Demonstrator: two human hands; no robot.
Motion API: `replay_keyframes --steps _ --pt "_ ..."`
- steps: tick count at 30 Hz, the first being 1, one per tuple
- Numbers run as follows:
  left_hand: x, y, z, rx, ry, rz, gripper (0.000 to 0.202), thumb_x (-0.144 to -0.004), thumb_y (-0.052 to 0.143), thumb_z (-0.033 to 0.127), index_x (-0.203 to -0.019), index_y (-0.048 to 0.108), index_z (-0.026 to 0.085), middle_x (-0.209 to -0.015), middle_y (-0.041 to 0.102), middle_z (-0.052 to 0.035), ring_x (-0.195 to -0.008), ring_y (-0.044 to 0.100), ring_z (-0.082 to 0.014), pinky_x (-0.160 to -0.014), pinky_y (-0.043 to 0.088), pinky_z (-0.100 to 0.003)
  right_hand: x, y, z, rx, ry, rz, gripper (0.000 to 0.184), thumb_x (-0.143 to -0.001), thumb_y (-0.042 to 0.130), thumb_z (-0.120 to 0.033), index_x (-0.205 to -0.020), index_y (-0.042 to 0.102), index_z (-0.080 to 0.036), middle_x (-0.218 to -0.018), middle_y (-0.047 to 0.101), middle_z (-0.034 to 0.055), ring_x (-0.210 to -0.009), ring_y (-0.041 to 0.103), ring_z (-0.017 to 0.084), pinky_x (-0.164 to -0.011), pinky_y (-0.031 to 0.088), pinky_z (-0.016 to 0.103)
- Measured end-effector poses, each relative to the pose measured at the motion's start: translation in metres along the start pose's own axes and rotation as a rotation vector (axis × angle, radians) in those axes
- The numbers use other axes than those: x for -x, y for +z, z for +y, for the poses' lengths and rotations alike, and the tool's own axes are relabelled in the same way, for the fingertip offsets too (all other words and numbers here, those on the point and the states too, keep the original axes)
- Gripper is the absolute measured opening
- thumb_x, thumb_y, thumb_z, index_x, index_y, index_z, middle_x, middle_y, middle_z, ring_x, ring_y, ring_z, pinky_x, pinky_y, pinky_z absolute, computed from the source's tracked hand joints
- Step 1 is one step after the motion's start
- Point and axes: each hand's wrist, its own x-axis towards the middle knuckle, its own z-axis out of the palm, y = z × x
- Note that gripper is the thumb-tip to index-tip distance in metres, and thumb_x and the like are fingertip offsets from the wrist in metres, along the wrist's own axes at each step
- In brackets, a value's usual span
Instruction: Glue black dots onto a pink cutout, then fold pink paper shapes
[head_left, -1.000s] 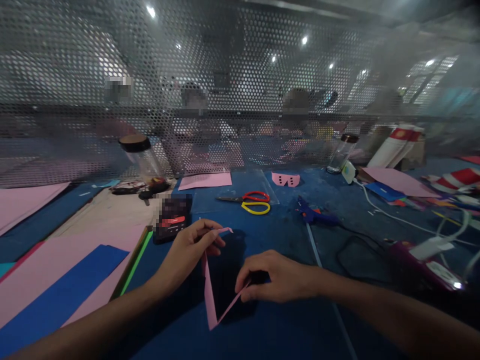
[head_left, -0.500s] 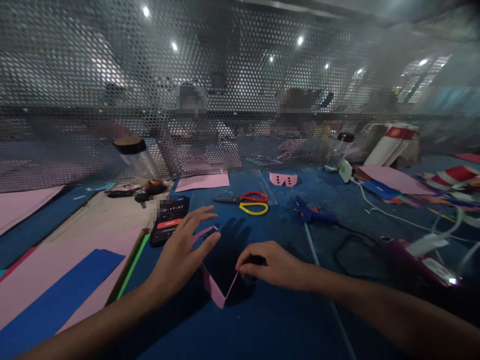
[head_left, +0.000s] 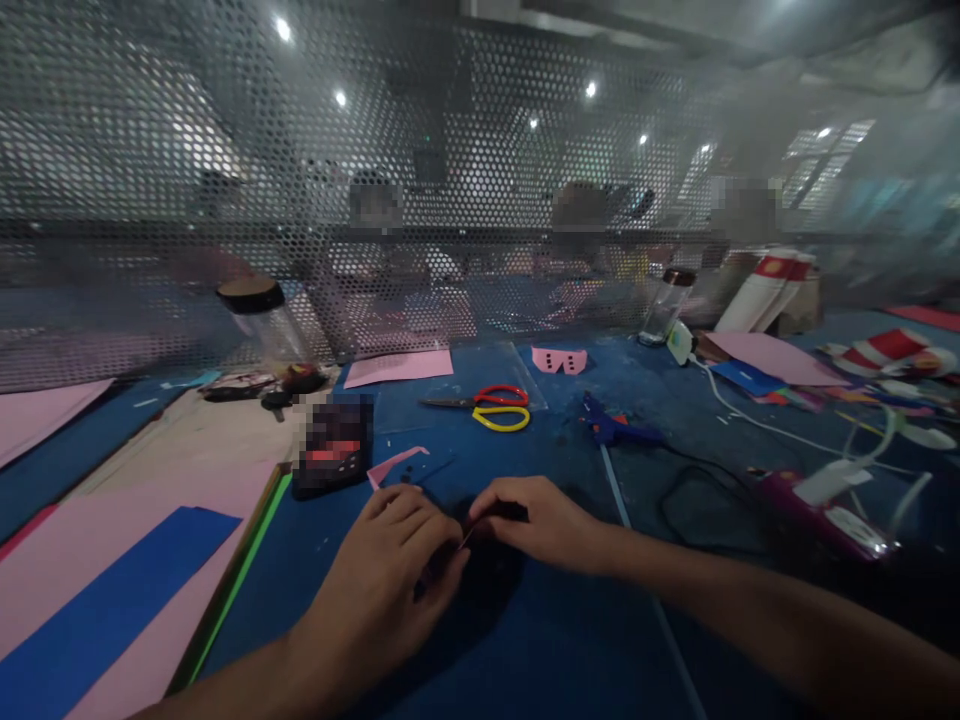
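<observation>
My left hand (head_left: 405, 560) and my right hand (head_left: 529, 515) meet over the blue table. Between their fingertips is a small folded piece of pink paper (head_left: 465, 537), mostly hidden by the fingers. Both hands are closed in a pinch on it. Just beyond my left hand lies a narrow pink paper scrap (head_left: 394, 462) with a few small dark bits beside it. Scissors (head_left: 501, 408) with one red and one yellow handle rest farther out. A pink paper piece with small black squares (head_left: 559, 360) stands behind them.
A blue glue gun (head_left: 619, 425) with a glue stick and cord lies to the right. A phone (head_left: 332, 450), pink sheets and a blue strip (head_left: 124, 600) are at left. Jars stand by the perforated metal screen (head_left: 480, 180). A purple power strip (head_left: 821, 510) sits far right.
My left hand has come over to my right and closed on the pink paper. The V-shaped strip now sits pinched between both hands, and the pink scrap behind is uncovered.
</observation>
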Motion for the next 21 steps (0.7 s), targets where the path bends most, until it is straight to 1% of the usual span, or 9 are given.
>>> replay_keyframes --steps 3,6,10,13,15,18,21 --pt "-0.0009 -0.0007 -0.003 -0.02 0.013 0.042 0.012 -0.092 0.056 0.016 -0.083 0.06 0.023 -0.071 0.067 0.0017 -0.07 0.06 -0.0182 -0.082 0.041 -0.038 -0.0016 -0.002 -0.0011 -0.08 0.059 0.023 0.015 -0.089 0.063 -0.018 -0.099 0.074 -0.021 -0.096 0.074 0.0007 -0.087 0.068 0.015 -0.078 0.051 0.026" --pt "-0.0011 0.0003 -0.0052 -0.026 0.004 0.048 0.011 -0.092 0.055 0.015 -0.084 0.06 0.022 -0.069 0.065 0.0024 -0.064 0.058 -0.0167 -0.077 0.039 -0.037 -0.0023 -0.002 -0.0002 -0.158 0.109 0.058 0.01 -0.089 0.066 -0.023 -0.095 0.072 -0.02 -0.09 0.073 0.0006 -0.083 0.067 0.015 -0.074 0.051 0.026" --pt "0.0006 0.0041 -0.0063 -0.026 0.008 0.027 0.008 -0.094 0.056 0.017 -0.091 0.061 0.022 -0.073 0.068 0.0027 -0.065 0.061 -0.0165 -0.078 0.037 -0.037 -0.0007 0.0011 -0.0002 -0.232 0.143 0.012 0.01 -0.087 0.07 -0.027 -0.092 0.073 -0.02 -0.084 0.071 -0.0008 -0.076 0.064 0.013 -0.069 0.049 0.023" --pt "0.0024 0.006 -0.0062 -0.011 0.016 0.012 0.011 -0.095 0.055 0.017 -0.087 0.061 0.022 -0.072 0.069 0.0028 -0.066 0.062 -0.0165 -0.078 0.037 -0.037 0.0002 0.0027 -0.0014 -0.238 0.15 -0.021 0.011 -0.087 0.072 -0.029 -0.091 0.075 -0.02 -0.084 0.071 -0.0008 -0.077 0.063 0.013 -0.069 0.048 0.023" --pt "0.0032 0.0064 -0.0062 -0.003 0.005 0.025 0.013 -0.096 0.055 0.017 -0.086 0.062 0.022 -0.072 0.069 0.0025 -0.065 0.061 -0.0163 -0.077 0.037 -0.036 -0.0001 0.0027 -0.0016 -0.236 0.153 -0.016 0.013 -0.087 0.071 -0.031 -0.092 0.075 -0.02 -0.086 0.071 -0.0005 -0.078 0.064 0.014 -0.071 0.049 0.024" --pt "0.0033 0.0068 -0.0064 0.006 -0.016 0.054 0.013 -0.096 0.055 0.02 -0.087 0.065 0.023 -0.071 0.069 0.0013 -0.064 0.06 -0.0169 -0.075 0.038 -0.036 -0.0006 0.0018 -0.0009 -0.246 0.175 -0.006 0.014 -0.087 0.071 -0.031 -0.093 0.074 -0.019 -0.083 0.07 -0.0007 -0.076 0.064 0.014 -0.068 0.049 0.024" --pt "0.0029 0.0081 -0.0067 0.03 -0.029 0.056 0.012 -0.095 0.057 0.022 -0.088 0.066 0.023 -0.072 0.07 0.001 -0.066 0.061 -0.0177 -0.074 0.039 -0.035 -0.0003 0.0015 -0.0007 -0.245 0.169 -0.024 0.014 -0.086 0.072 -0.031 -0.092 0.073 -0.019 -0.083 0.07 -0.0008 -0.075 0.063 0.013 -0.068 0.049 0.023"
